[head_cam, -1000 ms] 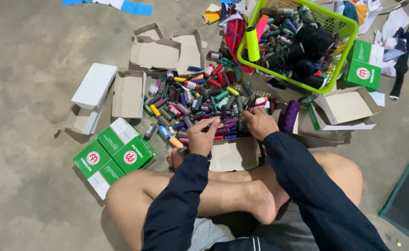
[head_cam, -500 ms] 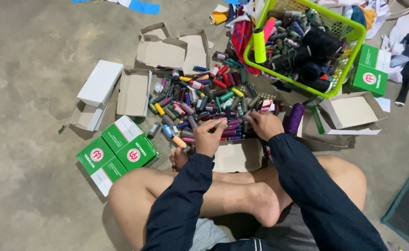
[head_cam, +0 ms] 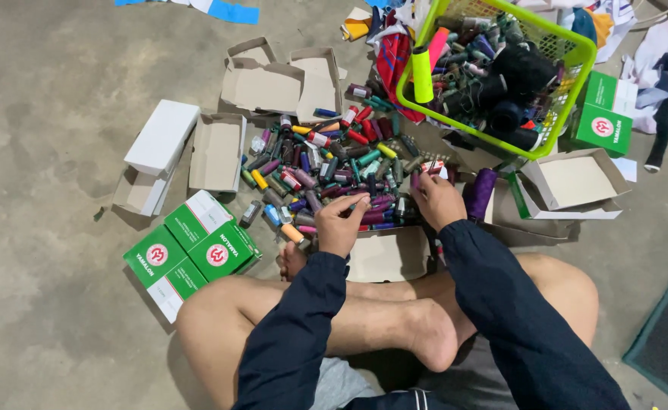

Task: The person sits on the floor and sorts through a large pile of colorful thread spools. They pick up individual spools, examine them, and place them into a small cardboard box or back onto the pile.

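On the concrete floor (head_cam: 45, 91), at the far left, a closed white box (head_cam: 162, 137) lay across an open cardboard box (head_cam: 140, 193), with a second open box (head_cam: 216, 150) just beside it. Nearer the person, a cluster of green-and-white boxes (head_cam: 193, 247) sat close to the person's left knee. Two more open cardboard boxes (head_cam: 281, 80) lay behind the pile of thread spools (head_cam: 334, 167), a loose heap of small spools in many colours spread on the floor in front of the crossed legs. The left hand (head_cam: 341, 224) rested at the near edge of the pile, fingers curled together, thumb and forefinger pinched on a small spool that was mostly hidden. An open flat box (head_cam: 387, 254) lay between the two hands, against the shins. The right hand (head_cam: 439, 199) was at the right edge of the pile, fingers bent inward around a small item; the item itself could not be made out. A purple spool (head_cam: 480, 191) stood just beside that hand. A lime-green basket (head_cam: 569, 45) holding dark spools and cones sat behind, near two green boxes (head_cam: 603, 114) and an open empty box (head_cam: 573, 182).
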